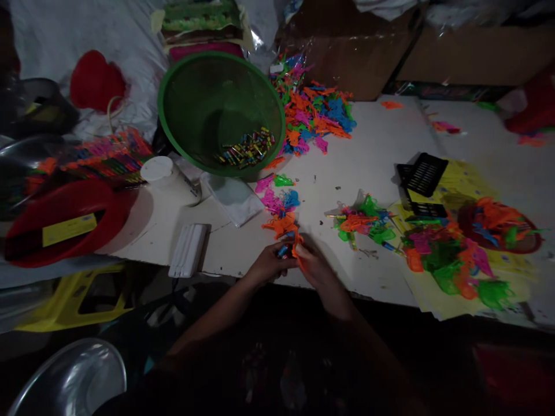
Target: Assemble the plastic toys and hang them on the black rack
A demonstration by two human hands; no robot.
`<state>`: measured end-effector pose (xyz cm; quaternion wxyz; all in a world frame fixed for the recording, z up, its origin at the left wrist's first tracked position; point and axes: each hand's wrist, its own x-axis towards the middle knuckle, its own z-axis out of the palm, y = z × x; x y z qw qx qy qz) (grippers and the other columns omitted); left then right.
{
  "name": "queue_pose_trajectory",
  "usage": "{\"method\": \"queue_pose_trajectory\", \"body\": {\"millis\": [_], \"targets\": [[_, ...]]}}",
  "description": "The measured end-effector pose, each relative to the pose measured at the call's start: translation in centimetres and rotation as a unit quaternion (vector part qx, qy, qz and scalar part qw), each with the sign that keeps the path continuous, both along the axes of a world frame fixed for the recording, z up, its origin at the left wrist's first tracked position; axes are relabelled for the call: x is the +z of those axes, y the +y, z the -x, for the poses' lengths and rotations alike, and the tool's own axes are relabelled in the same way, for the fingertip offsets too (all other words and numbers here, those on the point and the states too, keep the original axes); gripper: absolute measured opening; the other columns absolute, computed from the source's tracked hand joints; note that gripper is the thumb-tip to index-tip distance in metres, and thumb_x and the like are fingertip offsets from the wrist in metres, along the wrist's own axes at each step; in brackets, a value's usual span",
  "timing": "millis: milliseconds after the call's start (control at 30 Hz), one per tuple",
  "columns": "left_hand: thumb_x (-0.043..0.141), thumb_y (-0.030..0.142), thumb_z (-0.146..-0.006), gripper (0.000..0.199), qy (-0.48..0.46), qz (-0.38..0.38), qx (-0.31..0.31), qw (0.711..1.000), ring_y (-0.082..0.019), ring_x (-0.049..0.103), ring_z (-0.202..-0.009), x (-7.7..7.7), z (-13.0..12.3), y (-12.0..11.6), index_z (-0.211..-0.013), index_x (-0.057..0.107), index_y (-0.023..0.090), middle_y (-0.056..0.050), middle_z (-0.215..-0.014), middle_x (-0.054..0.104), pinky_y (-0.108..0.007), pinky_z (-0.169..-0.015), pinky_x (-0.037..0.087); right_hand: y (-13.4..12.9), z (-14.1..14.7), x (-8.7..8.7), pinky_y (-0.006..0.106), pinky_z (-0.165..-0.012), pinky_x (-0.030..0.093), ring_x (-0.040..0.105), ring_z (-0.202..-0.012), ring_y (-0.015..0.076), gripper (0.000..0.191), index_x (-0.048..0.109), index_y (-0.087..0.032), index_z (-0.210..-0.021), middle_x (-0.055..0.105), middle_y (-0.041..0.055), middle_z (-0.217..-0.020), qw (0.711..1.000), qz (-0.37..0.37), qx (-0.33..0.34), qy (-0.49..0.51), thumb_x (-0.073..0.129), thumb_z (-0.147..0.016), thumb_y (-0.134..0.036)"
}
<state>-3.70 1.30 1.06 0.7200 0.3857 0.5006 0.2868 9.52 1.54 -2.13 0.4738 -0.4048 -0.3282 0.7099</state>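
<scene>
Green round plastic basin (203, 104) stood far left, bright plastic pieces (272, 201) nearer.
At the white tabletop's (236, 248) near edge, right fingers (304, 255) pinched an orange plastic piece (297, 241), left fingers (277, 263) a small blue cylinder (282, 251).

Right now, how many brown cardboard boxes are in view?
2: one brown cardboard box at the back, beside the multicoloured plastic pile, the other box to its right. More may be hidden.

ridged white block (188, 249) on the counter (373, 167), yellow stool (82, 300) at left, metal basin (76, 381) lower left, cardboard box (477, 58) upper right
</scene>
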Motion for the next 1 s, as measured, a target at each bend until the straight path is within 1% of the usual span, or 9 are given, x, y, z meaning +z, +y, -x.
{"method": "queue_pose_trajectory", "body": {"millis": [67, 133, 200, 267, 367, 500, 600, 733, 1000], "targets": [[0.072, 0.029, -0.060, 0.052, -0.006, -0.003, 0.049, 0.999, -0.005, 0.046, -0.041, 0.1, -0.4, 0.2, -0.107, 0.054, 0.017, 0.006, -0.056, 0.053, -0.015, -0.036, 0.028, 0.3, -0.4, 0.5, 0.027, -0.066, 0.049, 0.061, -0.072, 0.0141, 0.026, 0.062, -0.019, -0.078, 0.066, 0.0014, -0.077, 0.994, 0.018, -0.105, 0.011, 0.070, -0.061, -0.037], [0.071, 0.028, -0.061, 0.044, -0.038, 0.021, 0.089, 0.995, -0.005, 0.049, -0.046, 0.1, -0.4, 0.5, -0.101, 0.055, 0.016, 0.004, -0.063, 0.057, -0.014, -0.037, 0.031, 0.5, -1.0, 0.8, 0.024, -0.062, 0.048, 0.059, -0.063, 0.0106, 0.024, 0.060, -0.018, -0.072, 0.064, -0.0021, -0.069, 0.976, 0.032, -0.217, 0.005, 0.073, -0.057, -0.031], [0.072, 0.024, -0.061, 0.039, -0.087, 0.069, 0.102, 0.989, -0.005, 0.051, -0.050, 0.0, -0.3, 0.7, -0.095, 0.056, 0.015, 0.002, -0.068, 0.059, -0.014, -0.040, 0.033, 0.6, -1.3, 1.2, 0.022, -0.056, 0.047, 0.056, -0.055, 0.0084, 0.024, 0.058, -0.018, -0.069, 0.061, -0.0048, -0.062, 0.962, 0.042, -0.270, -0.003, 0.074, -0.056, -0.030], [0.074, 0.022, -0.060, 0.034, -0.132, 0.110, 0.098, 0.980, -0.006, 0.054, -0.055, -0.1, -0.2, 0.5, -0.088, 0.057, 0.013, 0.000, -0.069, 0.060, -0.014, -0.046, 0.038, 0.4, -1.3, 1.4, 0.022, -0.054, 0.046, 0.054, -0.053, 0.0073, 0.025, 0.058, -0.018, -0.068, 0.059, -0.0058, -0.060, 0.961, 0.043, -0.273, -0.009, 0.075, -0.055, -0.030], [0.075, 0.023, -0.060, 0.028, -0.181, 0.130, 0.098, 0.970, -0.010, 0.059, -0.062, -0.3, -0.4, -0.1, -0.080, 0.058, 0.013, -0.001, -0.068, 0.060, -0.019, -0.056, 0.044, 0.0, -0.7, 1.7, 0.021, -0.058, 0.046, 0.054, -0.056, 0.0070, 0.024, 0.058, -0.017, -0.066, 0.060, -0.0054, -0.061, 0.965, 0.035, -0.260, -0.008, 0.075, -0.055, -0.031], [0.075, 0.028, -0.060, 0.036, -0.181, 0.126, 0.131, 0.967, -0.009, 0.057, -0.058, -0.6, -0.8, -0.8, -0.091, 0.060, 0.016, 0.001, -0.068, 0.058, -0.022, -0.055, 0.046, -0.2, -0.3, 1.7, 0.022, -0.058, 0.046, 0.054, -0.057, 0.0077, 0.024, 0.059, -0.017, -0.066, 0.060, -0.0048, -0.062, 0.969, 0.018, -0.246, -0.020, 0.074, -0.056, -0.032], [0.077, 0.024, -0.056, 0.040, -0.152, 0.079, 0.159, 0.972, -0.007, 0.055, -0.059, -0.9, -1.1, -0.9, -0.091, 0.061, 0.016, 0.002, -0.071, 0.059, -0.018, -0.054, 0.043, -0.4, -0.3, 1.5, 0.022, -0.058, 0.046, 0.053, -0.056, 0.0075, 0.024, 0.059, -0.018, -0.066, 0.059, -0.0052, -0.061, 0.969, -0.005, -0.243, -0.048, 0.074, -0.057, -0.033], [0.079, 0.017, -0.049, 0.033, -0.107, 0.000, 0.185, 0.977, -0.007, 0.055, -0.065, -1.0, -1.5, -1.0, -0.077, 0.062, 0.015, 0.003, -0.069, 0.061, -0.019, -0.064, 0.042, -0.5, -0.4, 1.3, 0.023, -0.061, 0.047, 0.054, -0.057, 0.0081, 0.024, 0.058, -0.019, -0.067, 0.059, -0.0042, -0.063, 0.968, -0.027, -0.235, -0.088, 0.072, -0.060, -0.037], [0.076, 0.027, -0.052, 0.026, 0.021, -0.088, 0.173, 0.981, -0.012, 0.054, -0.068, -0.8, -1.9, -1.4, -0.071, 0.063, 0.016, 0.002, -0.071, 0.063, -0.025, -0.070, 0.043, -1.2, 0.0, 1.4, 0.022, -0.057, 0.046, 0.052, -0.054, 0.0086, 0.023, 0.056, -0.018, -0.067, 0.057, -0.0035, -0.061, 0.965, -0.030, -0.226, -0.128, 0.068, -0.064, -0.037]]}}
